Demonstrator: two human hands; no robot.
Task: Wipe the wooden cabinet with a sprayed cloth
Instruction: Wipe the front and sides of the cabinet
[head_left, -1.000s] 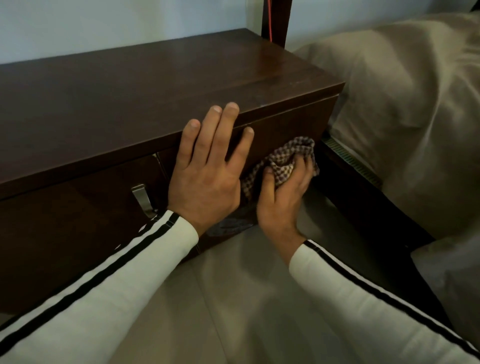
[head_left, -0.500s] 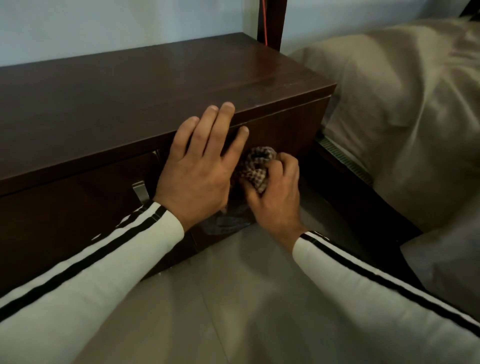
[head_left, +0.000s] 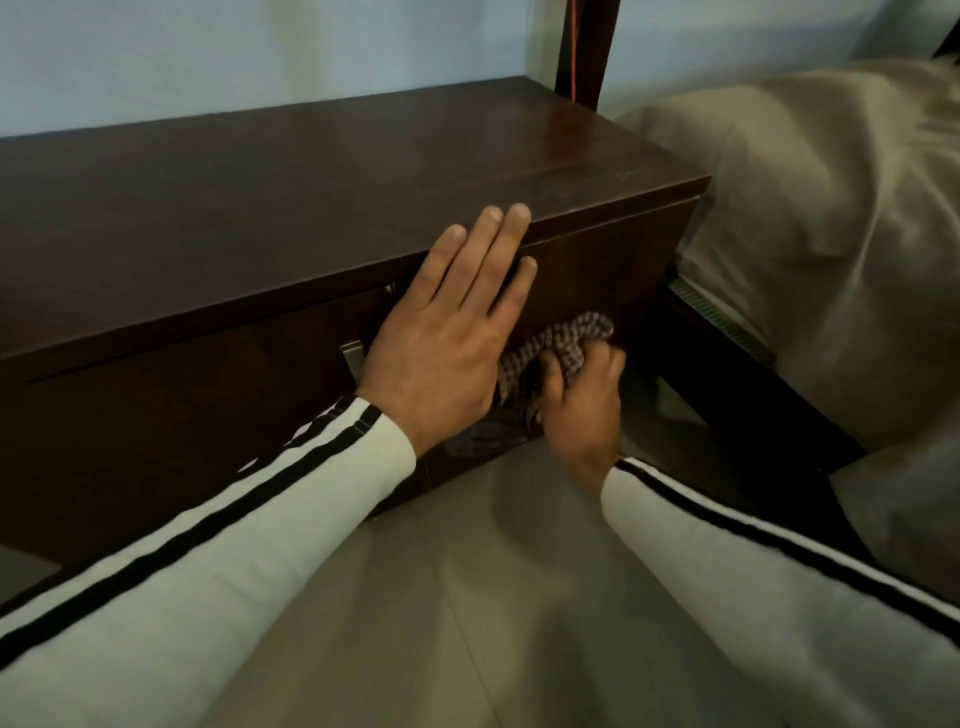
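The left grip (head_left: 441, 343) lies flat, fingers straight, on the front of the wooden cabinet (head_left: 260, 208), and its fingertips reach the top edge. Just right of it, the right grip (head_left: 582, 400) is curled around the checkered cloth (head_left: 561, 340) and presses it on the cabinet front, lower down. A metal handle (head_left: 352, 358) shows just left of the left grip. A bed (head_left: 831, 234) is right of the right grip.

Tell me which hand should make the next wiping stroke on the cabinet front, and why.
Right. The right hand grips the bunched checked cloth against the cabinet front, near its right end. The left hand lies flat on the front with straight fingers, fingertips at the top edge, holding nothing.
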